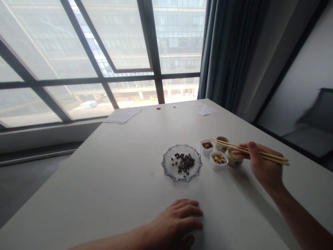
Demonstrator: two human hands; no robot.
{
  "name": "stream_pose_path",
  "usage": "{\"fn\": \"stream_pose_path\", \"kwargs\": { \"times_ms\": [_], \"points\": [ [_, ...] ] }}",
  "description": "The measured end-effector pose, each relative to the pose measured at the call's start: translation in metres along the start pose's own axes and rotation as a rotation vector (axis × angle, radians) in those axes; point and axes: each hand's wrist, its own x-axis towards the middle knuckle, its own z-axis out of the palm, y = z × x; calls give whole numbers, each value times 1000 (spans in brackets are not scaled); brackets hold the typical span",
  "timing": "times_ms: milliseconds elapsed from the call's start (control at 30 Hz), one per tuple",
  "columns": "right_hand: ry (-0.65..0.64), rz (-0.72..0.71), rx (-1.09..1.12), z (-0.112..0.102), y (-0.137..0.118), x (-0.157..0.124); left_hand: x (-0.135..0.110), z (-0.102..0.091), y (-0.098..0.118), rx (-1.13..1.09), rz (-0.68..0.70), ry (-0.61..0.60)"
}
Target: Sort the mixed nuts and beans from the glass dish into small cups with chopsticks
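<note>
My right hand (264,165) is closed around a pair of wooden chopsticks (275,158), whose tips point left over the small cups. Nothing shows between the tips. Below them stand two ceramic cups, one pale with dark marks (233,159) and a similar one (222,148) behind it. Beside these are a white plastic tub of peanuts (218,160) and another tub of brown pieces (207,146). To their left, a scalloped glass dish (168,170) holds several dark beans or seeds (186,163). My left hand (179,220) rests on the table in front of the dish, fingers apart and holding nothing.
The white table (117,180) runs toward a large window (119,34). Sheets of paper lie at its far left (123,115) and far right (204,109). A dark curtain (223,52) hangs behind, and a blurred chair (317,111) stands at the right.
</note>
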Motion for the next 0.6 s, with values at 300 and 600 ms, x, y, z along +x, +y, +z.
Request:
{"fn": "stream_pose_path", "kwargs": {
  "times_ms": [300, 600],
  "points": [
    [-447, 23, 72, 24, -5, -33, 1, 3, -3, 8, 6, 6],
    [-574, -7, 31, 38, -5, -45, 1, 2, -2, 10, 1, 21]
  ]
}}
